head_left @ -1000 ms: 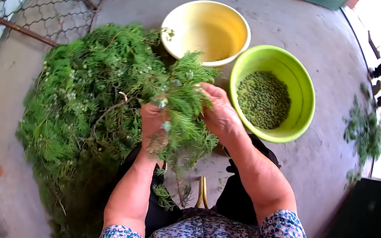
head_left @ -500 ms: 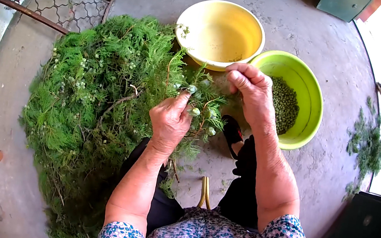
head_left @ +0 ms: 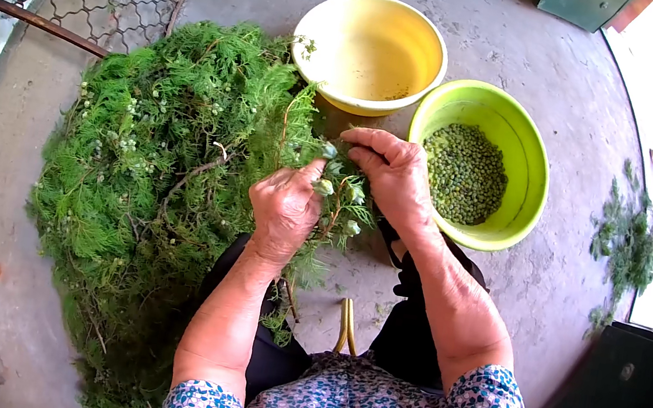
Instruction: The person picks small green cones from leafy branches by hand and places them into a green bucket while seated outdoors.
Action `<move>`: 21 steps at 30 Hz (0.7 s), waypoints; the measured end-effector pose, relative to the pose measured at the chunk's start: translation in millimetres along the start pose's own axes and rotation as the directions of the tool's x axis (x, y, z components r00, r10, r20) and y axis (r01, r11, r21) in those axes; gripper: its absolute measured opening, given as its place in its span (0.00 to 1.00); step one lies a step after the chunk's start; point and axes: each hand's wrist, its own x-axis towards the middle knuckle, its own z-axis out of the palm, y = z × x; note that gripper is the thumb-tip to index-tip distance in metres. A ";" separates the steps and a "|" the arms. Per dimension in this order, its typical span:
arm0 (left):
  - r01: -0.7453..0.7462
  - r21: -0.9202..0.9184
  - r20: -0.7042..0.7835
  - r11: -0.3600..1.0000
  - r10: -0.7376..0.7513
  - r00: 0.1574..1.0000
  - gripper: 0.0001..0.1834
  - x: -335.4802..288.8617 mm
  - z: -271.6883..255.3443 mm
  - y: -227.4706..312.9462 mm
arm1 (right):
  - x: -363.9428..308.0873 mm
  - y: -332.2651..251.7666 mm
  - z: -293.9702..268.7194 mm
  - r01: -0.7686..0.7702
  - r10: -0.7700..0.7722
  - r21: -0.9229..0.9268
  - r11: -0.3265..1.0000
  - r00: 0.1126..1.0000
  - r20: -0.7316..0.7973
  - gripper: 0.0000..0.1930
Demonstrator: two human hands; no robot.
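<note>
A: Seeds fill the bottom of the green bowl (head_left: 480,164), just right of our right hand (head_left: 394,176); so we judge a fair share is picked. The yellow bowl (head_left: 370,50), beyond both hands, holds only a few specks.

B: And what's left?

A: Most of it, by the look. The heap of feathery green branches (head_left: 153,178) left of our left hand (head_left: 285,210) is large and dotted with pale cones.

B: Hands?

A: Left hand closed around the stem of a sprig (head_left: 336,197), which sits between the two hands. Right hand pinches at the sprig's top, thumb and forefinger together.

B: Hard to read?

A: Whether the fingertips hold a cone, we cannot tell. The heap's near edge runs under our left arm. Scattered greenery (head_left: 629,241) far right blurs at the rim.
</note>
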 end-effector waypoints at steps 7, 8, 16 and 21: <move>0.021 -0.016 0.049 1.000 -0.020 0.999 0.17 -7.1 -7.9 5.5 | 19.3 -10.5 -18.3 -0.200 0.261 0.409 0.890 0.960 -0.099 0.08; 0.020 0.029 0.055 0.999 -0.021 0.998 0.16 -6.0 -8.7 6.2 | 16.6 -10.1 -19.8 -0.235 0.277 0.540 0.808 0.961 0.004 0.08; -0.129 0.137 0.077 0.982 0.119 0.990 0.18 2.1 -6.6 7.8 | 5.8 -12.1 -4.5 -0.039 0.010 0.086 0.996 0.951 0.311 0.15; -0.082 0.036 0.045 0.996 0.080 0.996 0.14 3.7 -7.8 11.1 | 2.7 -12.3 -1.7 -0.497 0.381 0.450 0.742 0.865 0.327 0.11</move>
